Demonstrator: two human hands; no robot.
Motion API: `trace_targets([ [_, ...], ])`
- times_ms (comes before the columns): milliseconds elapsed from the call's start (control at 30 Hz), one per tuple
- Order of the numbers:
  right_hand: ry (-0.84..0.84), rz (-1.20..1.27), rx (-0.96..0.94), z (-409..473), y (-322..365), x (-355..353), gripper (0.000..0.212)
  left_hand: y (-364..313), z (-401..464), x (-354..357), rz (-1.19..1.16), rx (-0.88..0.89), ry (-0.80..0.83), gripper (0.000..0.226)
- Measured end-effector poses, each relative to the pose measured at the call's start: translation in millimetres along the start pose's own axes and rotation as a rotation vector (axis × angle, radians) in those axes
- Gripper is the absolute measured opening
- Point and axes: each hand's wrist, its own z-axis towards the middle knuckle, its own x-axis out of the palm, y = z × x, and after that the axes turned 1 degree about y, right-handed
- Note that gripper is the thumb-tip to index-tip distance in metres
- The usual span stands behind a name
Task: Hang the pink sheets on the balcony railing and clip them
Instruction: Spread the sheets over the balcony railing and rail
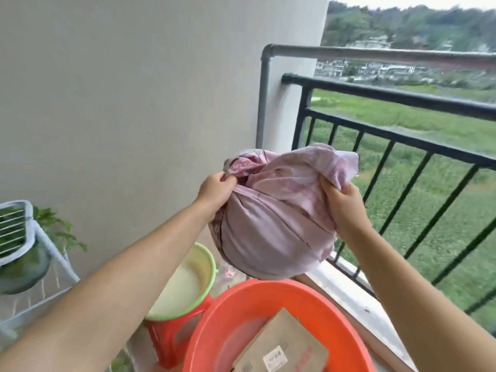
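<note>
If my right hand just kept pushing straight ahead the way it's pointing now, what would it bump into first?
Apart from the pink sheet bundle that the right hand already grips, probably the black balcony railing just beyond. Depth is hard to judge from this one view.

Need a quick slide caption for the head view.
Both hands, left hand and right hand, grip the bundled pink sheet above the orange basin.
</note>
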Motion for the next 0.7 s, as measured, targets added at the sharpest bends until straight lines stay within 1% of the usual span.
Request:
trace_targets([
  [67,-0.046,0.030,0.021,-17,18,-27,0.020,-11,-26,22,-0.196,-0.105,0.103,0.015],
  [100,-0.078,0.050,0.031,-24,26,-39,0.019,-16,-39,31,-0.251,-0.162,0.152,0.015],
  [167,-0.154,0.095,0.058,-39,38,-63,0.018,-20,-61,46,-0.389,-0.287,0.303,0.040],
  [200,-0.187,0.116,0.072,-46,42,-75,0.017,-23,-73,51,-0.454,-0.336,0.390,0.050],
  [233,-0.218,0.133,0.088,-55,45,-87,0.017,-24,-84,56,-0.493,-0.370,0.468,0.053],
  [300,-0.273,0.158,0.121,-73,47,-111,0.022,-25,-106,64,-0.568,-0.425,0.598,0.047],
  [333,-0.302,0.167,0.143,-83,47,-121,0.024,-25,-116,67,-0.632,-0.460,0.637,0.044],
  [400,-0.356,0.169,0.185,-105,46,-141,0.027,-31,-137,68,-0.701,-0.496,0.646,0.037],
  [500,-0.420,0.129,0.250,-139,41,-173,0.031,-51,-165,61,-0.764,-0.455,0.521,0.027],
  [533,-0.443,0.106,0.273,-151,39,-183,0.028,-61,-176,56,-0.806,-0.431,0.501,0.029],
  [600,-0.477,0.056,0.291,-175,35,-202,0.024,-83,-198,46,-0.954,-0.384,0.514,0.036],
  [633,-0.495,0.006,0.291,-188,31,-210,0.025,-94,-211,41,-1.026,-0.366,0.540,0.038],
  [700,-0.506,-0.153,0.299,-214,23,-222,0.028,-117,-234,36,-1.085,-0.313,0.550,0.040],
])
